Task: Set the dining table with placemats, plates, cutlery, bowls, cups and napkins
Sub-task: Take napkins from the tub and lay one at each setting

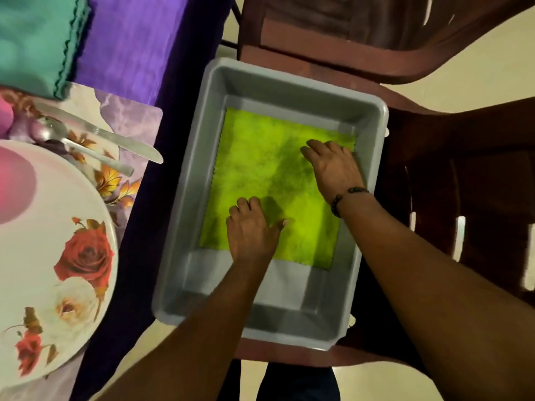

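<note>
A lime-green napkin (260,169) lies flat on the bottom of a grey plastic tub (191,180). My left hand (252,230) rests on the napkin's near part, knuckles up and fingers bent onto the cloth. My right hand (333,166), with a bead bracelet at the wrist, lies on the napkin's far right corner, fingers spread. Whether either hand pinches the cloth is hidden. On the table to the left sit a rose-patterned white plate (58,256), a spoon (75,146) and a knife (121,140) on a floral placemat (127,117).
The tub stands on a brown plastic chair (405,82) beside the purple-clothed table (136,47). A folded teal napkin (37,41) lies at the table's far left. A pink object (14,186) sits on the plate.
</note>
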Action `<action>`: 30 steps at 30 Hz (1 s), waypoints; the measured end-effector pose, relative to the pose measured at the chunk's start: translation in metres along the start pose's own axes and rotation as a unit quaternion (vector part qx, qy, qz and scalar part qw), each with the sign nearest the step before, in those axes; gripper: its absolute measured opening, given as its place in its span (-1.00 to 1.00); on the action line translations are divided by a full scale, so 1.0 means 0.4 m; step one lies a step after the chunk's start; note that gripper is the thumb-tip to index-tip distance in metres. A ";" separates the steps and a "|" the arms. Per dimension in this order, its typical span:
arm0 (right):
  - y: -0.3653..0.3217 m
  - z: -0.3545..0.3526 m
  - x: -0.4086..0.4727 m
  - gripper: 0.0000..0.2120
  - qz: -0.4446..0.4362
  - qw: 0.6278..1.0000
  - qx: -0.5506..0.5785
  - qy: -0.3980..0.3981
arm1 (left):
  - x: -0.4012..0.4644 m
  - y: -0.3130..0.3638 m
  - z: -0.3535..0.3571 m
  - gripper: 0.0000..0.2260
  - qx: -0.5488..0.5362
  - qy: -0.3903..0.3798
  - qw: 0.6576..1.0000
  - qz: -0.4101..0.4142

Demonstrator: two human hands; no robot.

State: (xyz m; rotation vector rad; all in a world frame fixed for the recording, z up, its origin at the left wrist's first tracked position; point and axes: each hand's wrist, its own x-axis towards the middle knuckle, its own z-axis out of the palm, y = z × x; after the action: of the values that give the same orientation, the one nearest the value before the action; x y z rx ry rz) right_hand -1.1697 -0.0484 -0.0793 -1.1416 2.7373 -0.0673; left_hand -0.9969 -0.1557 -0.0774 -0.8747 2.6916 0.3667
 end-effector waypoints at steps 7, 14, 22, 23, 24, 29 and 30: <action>-0.024 0.012 0.159 -0.58 -0.160 0.983 -0.079 -0.035 | -0.007 0.029 0.056 -0.47 0.020 0.020 0.997 -0.071; -0.006 0.025 0.162 -0.82 -0.172 0.982 -0.079 0.021 | -0.008 0.017 0.088 -0.74 -0.025 0.059 0.997 -0.042; 0.056 -0.100 0.120 -0.84 -0.132 0.990 -0.052 0.018 | -0.031 -0.084 -0.016 -0.82 -0.241 0.075 0.965 -0.069; 0.064 -0.118 0.112 -0.86 -0.134 0.990 -0.044 0.021 | -0.032 -0.103 -0.027 -0.83 -0.238 0.077 0.966 -0.070; 0.070 -0.141 0.102 -0.87 -0.136 0.990 -0.032 0.025 | -0.034 -0.120 -0.044 -0.86 -0.230 0.078 0.967 -0.071; 0.054 -0.261 0.028 -0.96 -0.081 0.994 0.059 0.042 | -0.050 -0.171 -0.125 -0.89 -0.219 0.122 0.967 -0.044; 0.047 -0.280 0.008 -0.96 -0.058 0.995 0.071 0.048 | -0.055 -0.169 -0.150 -0.85 -0.250 0.137 0.958 -0.038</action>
State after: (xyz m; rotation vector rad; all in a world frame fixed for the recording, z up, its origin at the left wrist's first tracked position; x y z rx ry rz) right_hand -1.2050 -0.0405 0.0285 -1.2856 2.6938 -0.3356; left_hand -0.9506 -0.2164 -0.0244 -1.2406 2.8459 1.0081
